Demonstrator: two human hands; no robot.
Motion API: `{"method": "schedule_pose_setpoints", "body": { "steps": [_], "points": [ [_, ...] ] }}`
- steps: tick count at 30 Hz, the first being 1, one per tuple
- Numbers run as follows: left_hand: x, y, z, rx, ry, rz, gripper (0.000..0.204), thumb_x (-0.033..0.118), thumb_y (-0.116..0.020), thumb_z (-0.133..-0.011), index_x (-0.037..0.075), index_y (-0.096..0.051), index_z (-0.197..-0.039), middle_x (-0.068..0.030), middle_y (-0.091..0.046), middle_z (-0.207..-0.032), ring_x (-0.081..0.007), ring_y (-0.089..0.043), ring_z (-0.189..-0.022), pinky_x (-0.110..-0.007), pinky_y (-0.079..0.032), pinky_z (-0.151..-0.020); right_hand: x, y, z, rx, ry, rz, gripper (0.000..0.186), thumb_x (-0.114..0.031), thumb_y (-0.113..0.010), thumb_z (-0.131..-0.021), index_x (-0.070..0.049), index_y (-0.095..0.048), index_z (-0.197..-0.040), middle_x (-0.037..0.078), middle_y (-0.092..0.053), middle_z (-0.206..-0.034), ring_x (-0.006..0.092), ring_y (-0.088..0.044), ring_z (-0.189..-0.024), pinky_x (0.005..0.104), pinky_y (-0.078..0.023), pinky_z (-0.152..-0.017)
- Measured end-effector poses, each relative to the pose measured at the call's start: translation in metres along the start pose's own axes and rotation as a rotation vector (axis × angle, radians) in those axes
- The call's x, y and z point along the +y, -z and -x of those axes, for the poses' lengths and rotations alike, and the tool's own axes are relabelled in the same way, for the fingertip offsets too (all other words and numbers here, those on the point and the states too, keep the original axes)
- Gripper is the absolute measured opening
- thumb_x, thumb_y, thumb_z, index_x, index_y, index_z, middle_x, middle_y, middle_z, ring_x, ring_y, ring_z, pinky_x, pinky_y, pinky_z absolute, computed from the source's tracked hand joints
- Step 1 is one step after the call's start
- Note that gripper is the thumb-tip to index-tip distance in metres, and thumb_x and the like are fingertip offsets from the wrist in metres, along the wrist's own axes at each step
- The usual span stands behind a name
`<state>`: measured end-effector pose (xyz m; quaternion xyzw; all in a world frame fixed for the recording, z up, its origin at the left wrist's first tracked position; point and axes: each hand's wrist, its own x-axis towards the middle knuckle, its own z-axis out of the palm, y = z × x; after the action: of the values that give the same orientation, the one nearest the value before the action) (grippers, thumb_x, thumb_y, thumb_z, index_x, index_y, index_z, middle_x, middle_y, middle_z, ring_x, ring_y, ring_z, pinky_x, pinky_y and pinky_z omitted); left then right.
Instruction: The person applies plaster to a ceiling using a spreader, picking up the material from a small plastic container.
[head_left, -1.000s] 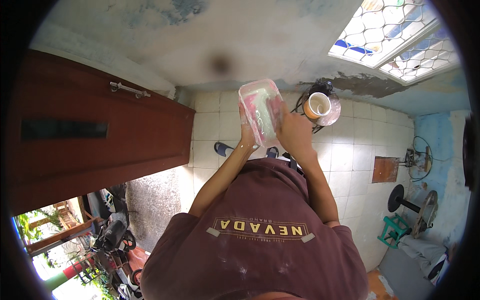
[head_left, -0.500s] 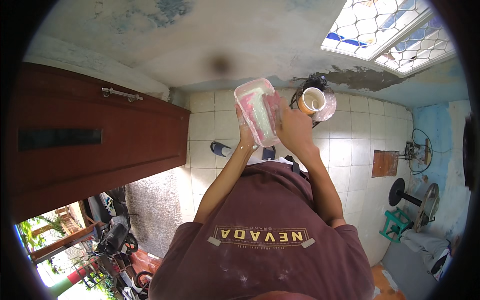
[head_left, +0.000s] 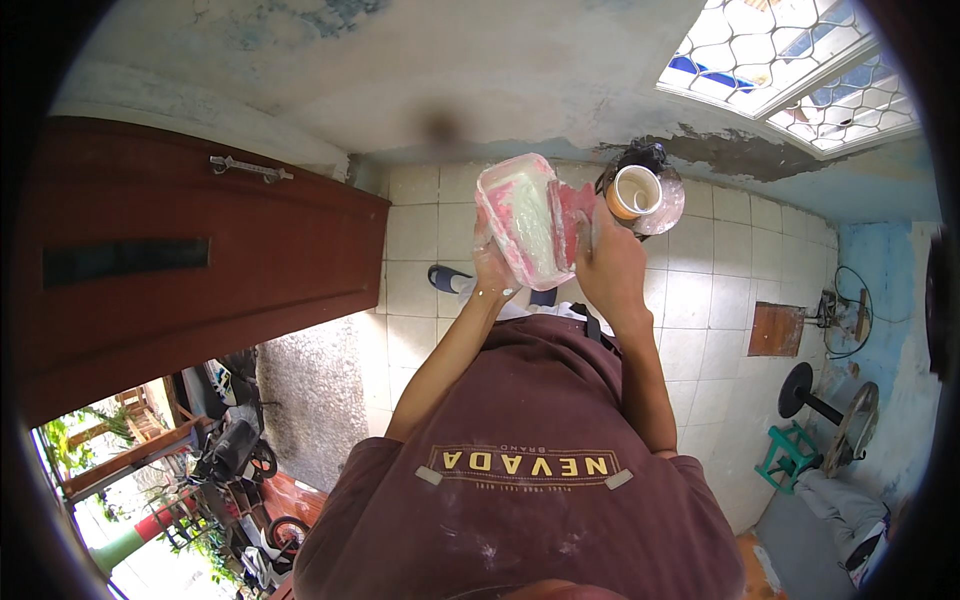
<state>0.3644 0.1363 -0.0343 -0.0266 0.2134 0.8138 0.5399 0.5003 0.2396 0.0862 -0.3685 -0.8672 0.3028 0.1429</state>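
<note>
Rightward slides the right hand (head_left: 615,262), and the pink scraper (head_left: 572,225) comes with it, off the white paste and out to the tray's right edge, showing more of its flat blade than half a second ago. That hand is closed on the scraper; its fingertips are hidden behind its own knuckles, and whether the blade touches the rim is hard to tell. Over on the left, the left hand (head_left: 493,265) grips the plastic tray (head_left: 533,164) by its left and near sides, most of its fingers out of sight beneath. Blue sandals (head_left: 447,278) peek out below, the right one largely covered.

Now the textures: glossy, thick, creamy paste (head_left: 532,225) against a thin-walled, rounded rectangular tray, the scraper flat and smeared. The tray sits tilted in front of the chest, above pale square floor tiles (head_left: 685,300), its insides streaked pink and white. Just right and beyond stands an orange tub (head_left: 622,207), round and white-rimmed.
</note>
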Motion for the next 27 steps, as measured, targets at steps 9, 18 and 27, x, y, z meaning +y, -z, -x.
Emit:
{"method": "schedule_pose_setpoints", "body": {
  "steps": [9,18,27],
  "points": [
    [0.010,-0.008,-0.009,-0.046,-0.057,0.036,0.082,0.069,-0.047,-0.096,0.011,-0.039,-0.152,-0.0133,-0.050,-0.148,-0.0310,-0.053,-0.133,-0.051,-0.044,-0.113,-0.007,0.008,-0.020,0.027,0.142,0.066,0.056,-0.012,-0.063,-0.086,0.001,-0.048,-0.138,0.022,-0.067,-0.074,0.0421,-0.067,-0.069,0.0517,-0.052,-0.062],
    [0.018,-0.016,-0.028,-0.064,-0.203,0.060,0.075,0.067,-0.042,-0.099,0.010,-0.044,-0.148,-0.0119,-0.056,-0.140,-0.0294,-0.058,-0.127,-0.047,-0.050,-0.108,-0.046,0.005,-0.049,-0.066,0.139,0.070,0.036,-0.010,-0.060,-0.084,0.002,-0.054,-0.118,0.026,-0.065,-0.075,0.0462,-0.065,-0.074,0.0570,-0.049,-0.068],
    [0.039,0.000,-0.036,-0.009,-0.254,-0.015,0.078,0.071,-0.038,-0.099,0.012,-0.040,-0.150,-0.0113,-0.053,-0.144,-0.0293,-0.054,-0.131,-0.047,-0.047,-0.111,-0.056,-0.018,-0.057,-0.055,0.155,0.104,0.033,-0.013,-0.059,-0.087,0.005,-0.052,-0.114,0.028,-0.065,-0.074,0.0460,-0.065,-0.071,0.0563,-0.051,-0.066]
  ]
}}
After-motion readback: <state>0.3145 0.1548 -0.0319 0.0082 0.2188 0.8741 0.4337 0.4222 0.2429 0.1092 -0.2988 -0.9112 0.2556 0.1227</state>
